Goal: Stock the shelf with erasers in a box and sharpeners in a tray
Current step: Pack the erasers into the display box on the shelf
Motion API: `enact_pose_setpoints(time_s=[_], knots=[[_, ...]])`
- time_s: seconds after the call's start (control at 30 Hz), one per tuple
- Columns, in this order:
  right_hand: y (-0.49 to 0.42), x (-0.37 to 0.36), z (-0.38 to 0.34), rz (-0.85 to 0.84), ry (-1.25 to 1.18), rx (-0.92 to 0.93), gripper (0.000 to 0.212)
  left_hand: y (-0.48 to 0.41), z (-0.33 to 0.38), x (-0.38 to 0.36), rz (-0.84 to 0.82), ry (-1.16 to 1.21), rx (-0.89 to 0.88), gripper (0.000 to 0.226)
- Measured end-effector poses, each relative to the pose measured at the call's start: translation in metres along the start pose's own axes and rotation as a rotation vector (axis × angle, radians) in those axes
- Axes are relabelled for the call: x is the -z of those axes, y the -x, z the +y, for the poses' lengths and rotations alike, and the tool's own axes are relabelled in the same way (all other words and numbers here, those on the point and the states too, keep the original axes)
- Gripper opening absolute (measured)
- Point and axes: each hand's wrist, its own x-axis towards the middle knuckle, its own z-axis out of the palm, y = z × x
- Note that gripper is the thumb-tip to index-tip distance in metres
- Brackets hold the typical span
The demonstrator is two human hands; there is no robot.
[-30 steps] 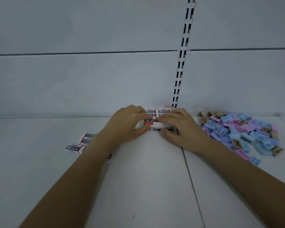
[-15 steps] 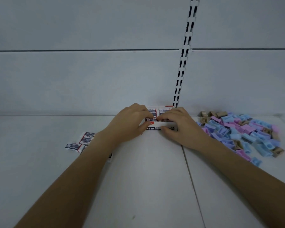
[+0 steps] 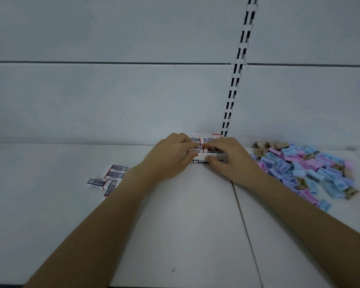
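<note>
We have both hands over the eraser box point(image 3: 204, 157) at the back of the shelf point(image 3: 185, 225), against the rear panel point(image 3: 133, 100); the left hand point(image 3: 168, 157) curls round its left end and the right hand point(image 3: 227, 157) covers its right end, fingertips meeting over the top row of erasers inside. Whether either hand pinches a single eraser we cannot tell; the fingers hide it. The risk, we judge, is pressing a row unevenly so that an eraser tilts or pops out, or nudging the light box askew; our left forearm also passes just beside the loose erasers point(image 3: 108, 178) and could sweep them. The sharpeners point(image 3: 303, 169) lie heaped to the right, near the right wrist; no tray is in view.
</note>
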Motion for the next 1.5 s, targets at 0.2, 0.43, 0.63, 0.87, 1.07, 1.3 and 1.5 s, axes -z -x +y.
enact_pose_setpoints(time_s=[0.2, 0.43, 0.63, 0.87, 1.07, 1.3, 1.5], knots=[[-0.001, 0.002, -0.005, 0.045, -0.075, 0.024, 0.030, -0.012, 0.004, 0.000, 0.013, 0.084, 0.141, 0.028], [0.003, 0.004, -0.007, 0.059, -0.055, 0.041, 0.027, -0.009, 0.003, 0.008, 0.073, 0.130, 0.120, 0.014], [0.005, 0.003, -0.005, 0.011, 0.073, 0.055, 0.031, -0.008, 0.004, 0.006, 0.016, 0.047, 0.104, 0.020], [0.005, 0.005, -0.002, 0.042, 0.225, 0.110, 0.032, -0.003, -0.002, 0.001, 0.046, -0.084, -0.002, 0.037], [0.005, 0.006, -0.001, -0.043, 0.246, 0.044, 0.046, -0.006, 0.000, 0.008, -0.030, -0.005, 0.064, 0.037], [-0.015, 0.007, -0.043, -0.069, 0.171, 0.171, 0.028, 0.015, -0.039, 0.072, -0.049, 0.023, 0.173, 0.026], [-0.041, -0.018, -0.094, -0.416, 0.000, 0.182, 0.032, 0.064, -0.071, 0.108, -0.305, -0.015, 0.352, 0.026]])
